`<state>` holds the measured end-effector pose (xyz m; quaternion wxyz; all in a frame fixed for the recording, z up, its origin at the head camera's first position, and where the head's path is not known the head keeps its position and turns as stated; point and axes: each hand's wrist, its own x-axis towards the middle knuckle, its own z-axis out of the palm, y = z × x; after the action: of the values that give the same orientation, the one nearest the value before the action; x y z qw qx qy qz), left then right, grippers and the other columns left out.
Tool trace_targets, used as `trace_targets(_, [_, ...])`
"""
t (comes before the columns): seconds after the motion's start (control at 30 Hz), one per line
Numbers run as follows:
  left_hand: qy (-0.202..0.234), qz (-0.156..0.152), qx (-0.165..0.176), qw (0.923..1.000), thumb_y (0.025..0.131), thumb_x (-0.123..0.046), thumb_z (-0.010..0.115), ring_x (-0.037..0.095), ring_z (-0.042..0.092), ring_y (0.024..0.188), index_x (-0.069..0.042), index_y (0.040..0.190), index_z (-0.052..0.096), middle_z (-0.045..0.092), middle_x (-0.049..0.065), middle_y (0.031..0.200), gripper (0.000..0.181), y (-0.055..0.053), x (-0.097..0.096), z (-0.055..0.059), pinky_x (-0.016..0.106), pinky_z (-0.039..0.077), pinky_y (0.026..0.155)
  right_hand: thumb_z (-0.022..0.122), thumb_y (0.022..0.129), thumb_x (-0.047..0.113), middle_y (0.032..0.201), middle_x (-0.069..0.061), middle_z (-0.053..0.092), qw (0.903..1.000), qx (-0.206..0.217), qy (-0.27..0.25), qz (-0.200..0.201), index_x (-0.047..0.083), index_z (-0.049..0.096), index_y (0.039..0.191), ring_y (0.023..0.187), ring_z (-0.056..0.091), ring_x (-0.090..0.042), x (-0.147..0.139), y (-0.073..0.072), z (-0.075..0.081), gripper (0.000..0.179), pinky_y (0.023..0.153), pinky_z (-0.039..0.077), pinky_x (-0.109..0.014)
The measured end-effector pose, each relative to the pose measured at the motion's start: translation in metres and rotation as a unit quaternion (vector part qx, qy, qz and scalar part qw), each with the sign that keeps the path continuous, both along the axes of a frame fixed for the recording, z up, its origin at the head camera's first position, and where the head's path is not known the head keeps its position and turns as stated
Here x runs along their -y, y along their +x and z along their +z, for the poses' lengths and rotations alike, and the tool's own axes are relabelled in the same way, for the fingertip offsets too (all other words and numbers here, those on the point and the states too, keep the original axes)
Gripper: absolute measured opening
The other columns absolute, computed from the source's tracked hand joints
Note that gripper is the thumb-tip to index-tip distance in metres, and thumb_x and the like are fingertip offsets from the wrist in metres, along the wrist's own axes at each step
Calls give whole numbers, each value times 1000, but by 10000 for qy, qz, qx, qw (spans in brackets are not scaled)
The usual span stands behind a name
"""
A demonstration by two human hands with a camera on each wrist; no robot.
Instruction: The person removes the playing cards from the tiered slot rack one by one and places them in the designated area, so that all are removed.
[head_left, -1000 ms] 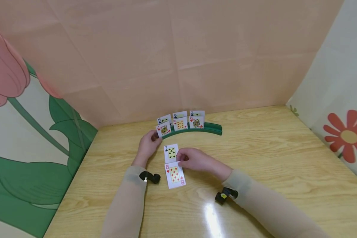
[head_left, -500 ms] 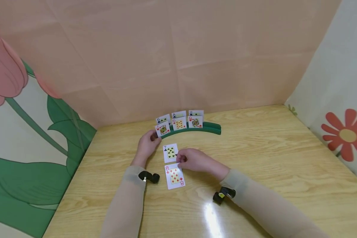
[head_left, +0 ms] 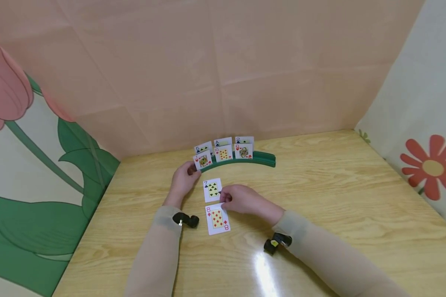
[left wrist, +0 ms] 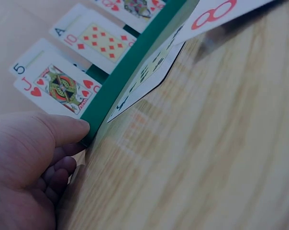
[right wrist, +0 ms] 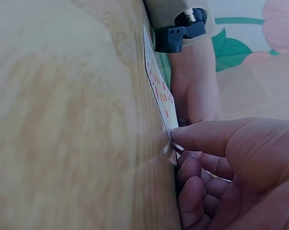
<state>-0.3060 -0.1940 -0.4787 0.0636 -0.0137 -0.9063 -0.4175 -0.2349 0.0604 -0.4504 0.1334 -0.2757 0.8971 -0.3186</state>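
My left hand (head_left: 183, 181) grips the left end of a curved green card holder (head_left: 261, 159), with the thumb across its front in the left wrist view. Beside that thumb stands the jack of hearts (left wrist: 63, 88). With thumb and fingers, my right hand (head_left: 247, 200) pinches the top right corner of the eight of diamonds (head_left: 217, 219). In the left wrist view this card (left wrist: 226, 15) shows its near edge raised off the wood. Just beyond it a black seven (head_left: 212, 190) lies face up, its right edge overlapped by my right fingertips.
The holder also bears the ten of diamonds (head_left: 223, 153) and a red queen (head_left: 243, 151), with a black five, ace and two in the row behind. Its right part has bare slots. A peach cloth wall (head_left: 282, 82) rises behind the wooden table (head_left: 338, 185).
Both hands keep their grips and hardly move. The whole view shifts slightly left. A small gap shows between the eight and the seven, where they met a second ago.
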Motion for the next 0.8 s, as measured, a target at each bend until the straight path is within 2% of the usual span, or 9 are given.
trace_targets(0.8, [48, -19, 56, 10000, 108, -21, 74, 28, 62, 110, -8, 144, 68, 70, 11, 124, 39, 3, 0, 2, 47, 52, 97, 85, 98, 12, 85, 6, 65, 10000, -40, -3, -14, 20, 72, 94, 80, 59, -14, 1, 0, 0, 16, 78, 50, -34])
